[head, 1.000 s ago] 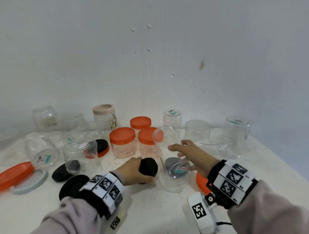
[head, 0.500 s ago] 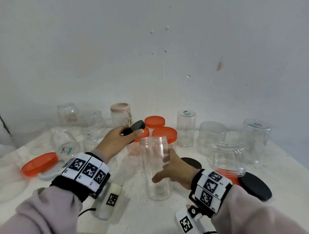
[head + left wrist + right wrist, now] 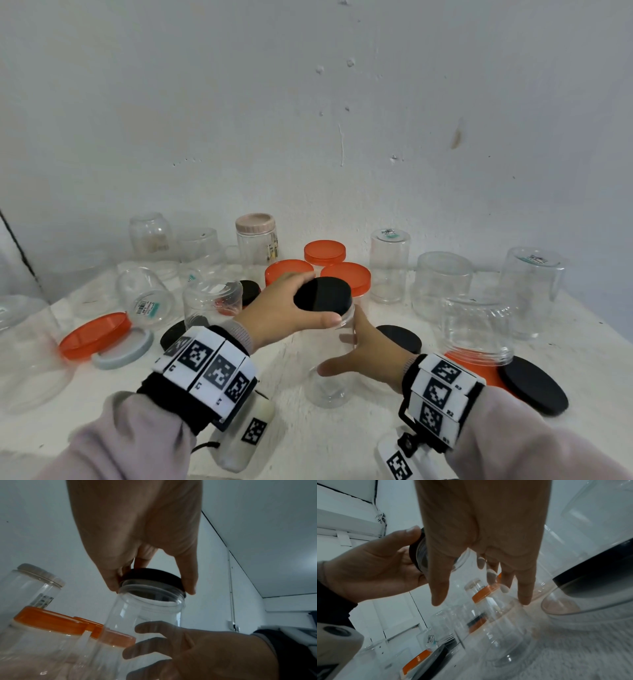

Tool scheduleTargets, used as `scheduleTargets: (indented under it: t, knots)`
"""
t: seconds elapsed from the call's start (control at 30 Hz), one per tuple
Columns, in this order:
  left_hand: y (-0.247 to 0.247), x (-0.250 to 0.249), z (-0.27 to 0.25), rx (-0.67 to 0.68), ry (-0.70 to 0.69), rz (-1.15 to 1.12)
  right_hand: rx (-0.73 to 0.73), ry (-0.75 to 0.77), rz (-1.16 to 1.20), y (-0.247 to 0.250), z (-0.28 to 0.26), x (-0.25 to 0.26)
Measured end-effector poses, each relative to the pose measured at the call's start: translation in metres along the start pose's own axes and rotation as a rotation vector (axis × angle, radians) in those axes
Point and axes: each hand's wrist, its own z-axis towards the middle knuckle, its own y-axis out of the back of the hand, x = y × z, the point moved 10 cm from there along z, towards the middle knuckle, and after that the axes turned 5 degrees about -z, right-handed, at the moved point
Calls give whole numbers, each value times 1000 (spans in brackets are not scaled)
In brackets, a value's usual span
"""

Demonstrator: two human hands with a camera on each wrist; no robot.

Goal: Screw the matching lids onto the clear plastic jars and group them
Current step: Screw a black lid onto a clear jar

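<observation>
A tall clear jar [image 3: 329, 363] stands upright on the white table [image 3: 291, 431], in front of me. My right hand [image 3: 337, 354] grips its body from the right, thumb in front and fingers round the back. My left hand [image 3: 317, 301] pinches a black lid [image 3: 323, 295] by its rim and holds it on the jar's mouth. In the left wrist view the black lid [image 3: 151, 576] sits slightly tilted over the threaded neck of the jar [image 3: 147, 614]. The right wrist view shows my fingers [image 3: 524, 588] against the clear wall and the left hand [image 3: 376, 568] on the lid.
Three orange-lidded jars [image 3: 287, 270] stand just behind. Upside-down clear jars [image 3: 442, 284] crowd the right, with black lids [image 3: 532, 383] near them. Left: tipped jars [image 3: 147, 298], an orange lid [image 3: 94, 334], a pale ring lid [image 3: 123, 349]. A wall stands close behind.
The right hand stood the jar upright and keeps hold of it. The left hand lifted the black lid, carried it right and set it on the jar's mouth.
</observation>
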Motion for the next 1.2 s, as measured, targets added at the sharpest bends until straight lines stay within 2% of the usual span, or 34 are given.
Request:
scheduleTargets:
  t: [0.23, 0.43, 0.63, 0.8, 0.93, 1.07, 1.2]
  knots:
    - [-10, -1, 3, 23, -17, 67, 38, 5, 7, -2, -1, -4]
    - [-13, 1, 1, 27, -32, 28, 55, -4, -32, -2, -2, -6]
    - [-21, 25, -6, 76, 22, -279, 137, -27, -81, 10, -14, 1]
    - [-40, 51, -17, 123, 98, -394, 98, 74, -80, 43, -20, 43]
    - [-56, 58, -17, 98, 118, -440, 87, 136, -263, 47, -10, 75]
    - [-58, 60, -10, 65, 113, -440, 115, 166, -584, 36, 0, 100]
    - [-58, 60, -3, 75, 114, -383, 197, 113, -898, 25, 9, 110]
